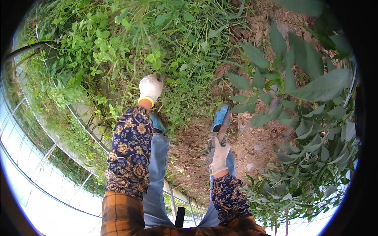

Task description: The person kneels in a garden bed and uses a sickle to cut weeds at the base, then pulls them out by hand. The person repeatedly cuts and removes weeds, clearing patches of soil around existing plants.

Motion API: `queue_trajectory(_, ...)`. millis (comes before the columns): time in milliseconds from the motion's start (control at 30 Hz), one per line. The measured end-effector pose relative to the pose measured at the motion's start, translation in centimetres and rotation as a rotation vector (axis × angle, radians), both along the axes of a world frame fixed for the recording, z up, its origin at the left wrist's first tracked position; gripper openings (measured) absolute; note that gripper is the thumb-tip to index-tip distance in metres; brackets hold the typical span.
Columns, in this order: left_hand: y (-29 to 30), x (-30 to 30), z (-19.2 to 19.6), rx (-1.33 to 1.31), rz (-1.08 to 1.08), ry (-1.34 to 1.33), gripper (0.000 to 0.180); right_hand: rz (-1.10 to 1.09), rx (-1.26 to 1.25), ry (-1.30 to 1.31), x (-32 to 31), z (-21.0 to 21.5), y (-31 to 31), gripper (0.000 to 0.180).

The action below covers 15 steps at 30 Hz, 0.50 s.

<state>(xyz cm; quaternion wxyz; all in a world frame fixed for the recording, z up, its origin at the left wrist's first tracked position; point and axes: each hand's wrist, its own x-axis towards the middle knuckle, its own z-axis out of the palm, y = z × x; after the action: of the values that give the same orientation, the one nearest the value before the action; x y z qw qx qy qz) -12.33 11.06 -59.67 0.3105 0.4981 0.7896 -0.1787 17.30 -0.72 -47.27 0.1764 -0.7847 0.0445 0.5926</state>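
My left hand (151, 87), in a white glove with a yellow cuff, reaches down into low green weeds (185, 84). Its fingers are curled in at ground level, and what they grip, if anything, is hidden by the glove. Beside my right knee, my right hand (219, 155) wears a pale glove with grey on the fingers. It is closed around a hand tool with a long dark grey blade-like part (225, 125), which points forward past my right shoe. The tool's exact kind does not show.
Blue shoes (219, 116) stand on bare brown soil (189, 151). A leafy crop plant (283, 74) leans in at the right, with more foliage behind it. Dense weeds spread ahead and left. Along the left run a pale strip (84, 118) and thin curved frame bars (51, 149).
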Motion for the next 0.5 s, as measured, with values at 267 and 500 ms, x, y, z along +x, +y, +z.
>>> queue_trajectory(267, -11.1, -14.7, 11.9, 0.239, 0.342, 0.232, 0.026, -0.051, -0.019, -0.047, 0.1, -1.5, -0.7, 0.015)
queue_trajectory(500, -9.9, -15.6, 11.6, -0.043, 0.018, 0.322, 0.028, -0.167, -0.022, -0.029, -1.5, 1.2, 3.5, 0.011)
